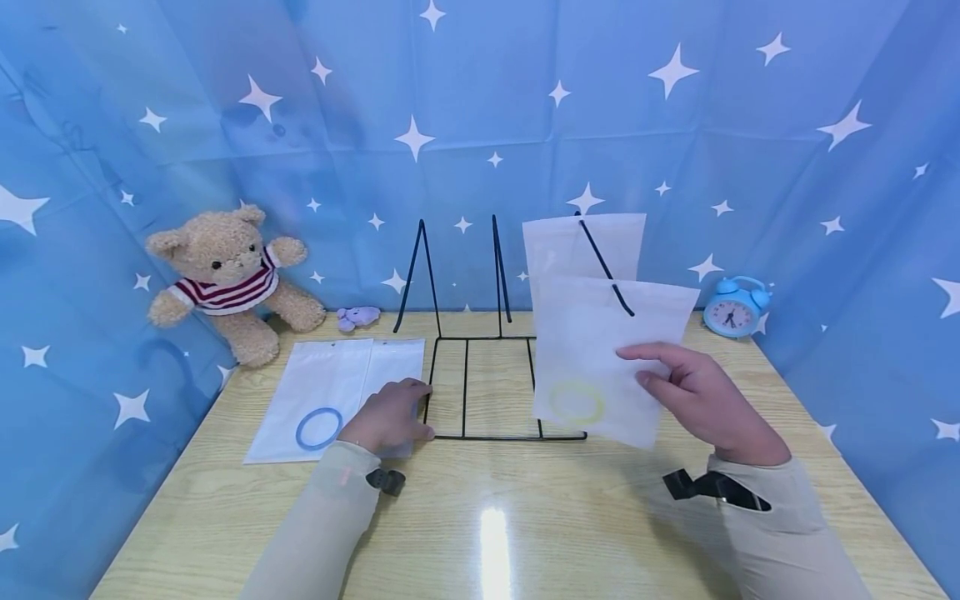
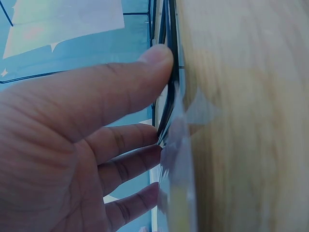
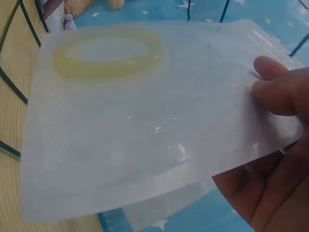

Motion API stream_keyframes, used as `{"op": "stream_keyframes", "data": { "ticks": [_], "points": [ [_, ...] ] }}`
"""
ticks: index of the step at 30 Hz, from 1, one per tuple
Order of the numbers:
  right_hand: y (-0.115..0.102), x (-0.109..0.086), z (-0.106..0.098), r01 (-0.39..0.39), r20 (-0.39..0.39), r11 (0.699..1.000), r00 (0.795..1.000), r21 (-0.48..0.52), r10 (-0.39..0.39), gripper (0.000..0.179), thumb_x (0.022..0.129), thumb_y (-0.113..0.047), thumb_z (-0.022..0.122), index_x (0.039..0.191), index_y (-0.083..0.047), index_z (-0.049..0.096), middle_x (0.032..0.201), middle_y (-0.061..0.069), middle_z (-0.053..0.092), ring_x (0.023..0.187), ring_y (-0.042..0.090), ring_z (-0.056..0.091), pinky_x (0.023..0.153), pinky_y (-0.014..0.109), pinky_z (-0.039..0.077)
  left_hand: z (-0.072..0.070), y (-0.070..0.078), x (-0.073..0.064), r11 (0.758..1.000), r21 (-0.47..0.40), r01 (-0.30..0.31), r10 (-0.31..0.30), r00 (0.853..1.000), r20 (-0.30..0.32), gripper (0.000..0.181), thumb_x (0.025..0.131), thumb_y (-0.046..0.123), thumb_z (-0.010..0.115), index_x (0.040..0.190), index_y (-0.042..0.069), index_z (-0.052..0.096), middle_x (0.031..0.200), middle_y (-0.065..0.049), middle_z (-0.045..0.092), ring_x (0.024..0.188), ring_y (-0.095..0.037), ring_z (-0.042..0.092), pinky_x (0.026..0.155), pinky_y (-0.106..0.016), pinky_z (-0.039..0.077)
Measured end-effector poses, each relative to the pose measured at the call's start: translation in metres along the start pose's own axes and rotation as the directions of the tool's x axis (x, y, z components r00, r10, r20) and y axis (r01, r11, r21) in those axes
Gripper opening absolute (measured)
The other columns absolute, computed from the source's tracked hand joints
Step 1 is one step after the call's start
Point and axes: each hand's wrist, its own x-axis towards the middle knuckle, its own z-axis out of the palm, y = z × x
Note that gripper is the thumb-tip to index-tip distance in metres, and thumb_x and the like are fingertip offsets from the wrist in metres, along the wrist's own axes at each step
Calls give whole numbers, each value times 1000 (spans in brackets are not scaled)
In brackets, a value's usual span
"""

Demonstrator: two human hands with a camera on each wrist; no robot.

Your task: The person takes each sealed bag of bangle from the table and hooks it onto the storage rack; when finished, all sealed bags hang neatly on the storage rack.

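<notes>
Here, a wooden table (image 1: 585, 533) bears a black wire rack (image 1: 465, 387). At the rack's three o'clock is a white pouch (image 1: 600, 350), the tip of a prong showing in front of it. The right hand (image 1: 708, 404) pinches the white pouch's edge between thumb and fingers; the left hand (image 1: 392, 417), at the rack's eight o'clock, has its fingers spread apart, thumb touching the wire. A yellow ring (image 3: 106, 68) shows at the pouch's seven o'clock in the head view.

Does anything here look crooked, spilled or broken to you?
The teddy bear at the table's back left looks askew, tilted to one side rather than upright. I see nothing spilled or broken.
</notes>
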Motion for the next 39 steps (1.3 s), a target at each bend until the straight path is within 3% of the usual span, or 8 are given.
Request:
{"op": "stream_keyframes", "data": {
  "ticks": [8, 13, 16, 20, 24, 31, 39],
  "points": [
    [3, 3, 5, -19, -33, 999, 999, 42, 20, 43, 101, 4, 62, 138, -15, 70, 114, -15, 61, 38, 13, 30, 37, 29, 34, 1, -1, 1, 1000, 6, -2, 2, 1000, 2, 77, 87, 34, 87, 154, 12, 56, 159, -10, 52, 146, -40, 46, 116, -66, 38],
    [5, 4, 10, -35, -84, 999, 996, 20, 36, 31, 103, 0, 62, 129, -10, 76, 118, -25, 66, 50, 17, 49, 48, 28, 46, 1, -1, 1, 1000, 8, 0, 0, 1000, 4, 76, 88, 33, 87, 154, 12, 56, 159, -11, 52, 146, -40, 47, 116, -66, 39],
    [7, 5, 11, -32, -86, 999, 996, 20, 34, 28, 103, -1, 64, 126, -10, 78, 119, -28, 66, 52, 17, 51, 52, 28, 48, 0, 0, 1, 1000, 9, -1, 1, 1000, 5, 76, 88, 33, 87, 153, 12, 56, 159, -11, 52, 146, -40, 47, 116, -67, 39],
    [8, 6, 12, -18, -55, 999, 998, 27, 19, 31, 102, -1, 66, 129, -12, 76, 123, -28, 65, 43, 15, 36, 45, 31, 41, 1, 0, 2, 1000, 18, -2, 2, 1000, 4, 76, 88, 34, 87, 154, 12, 56, 159, -11, 52, 146, -39, 48, 116, -66, 39],
    [13, 6, 12, -9, -19, 999, 1000, 42, 10, 33, 101, 2, 65, 130, -11, 76, 123, -22, 65, 43, 14, 34, 43, 31, 39, 1, -1, 2, 1000, 18, -2, 2, 1000, 5, 76, 88, 34, 87, 154, 13, 56, 159, -10, 52, 146, -39, 47, 116, -67, 39],
    [26, 9, 14, -16, 35, 1000, 999, 1, 16, 33, 100, 2, 65, 127, -12, 77, 121, 7, 70, 44, 8, 33, 47, 29, 41, 2, -2, 2, 1000, 13, -7, 7, 1000, 7, 76, 88, 34, 87, 154, 13, 55, 159, -10, 52, 146, -39, 47, 115, -68, 38],
    [36, 11, 11, -84, 143, 996, 986, -5, 84, 32, 102, -4, 65, 131, -12, 76, 133, 18, 70, 46, 4, 29, 49, 29, 42, 0, -1, 1, 1000, 19, -11, 11, 1000, 6, 76, 88, 34, 87, 154, 12, 56, 159, -12, 51, 146, -40, 47, 115, -68, 39]
  ]
}}
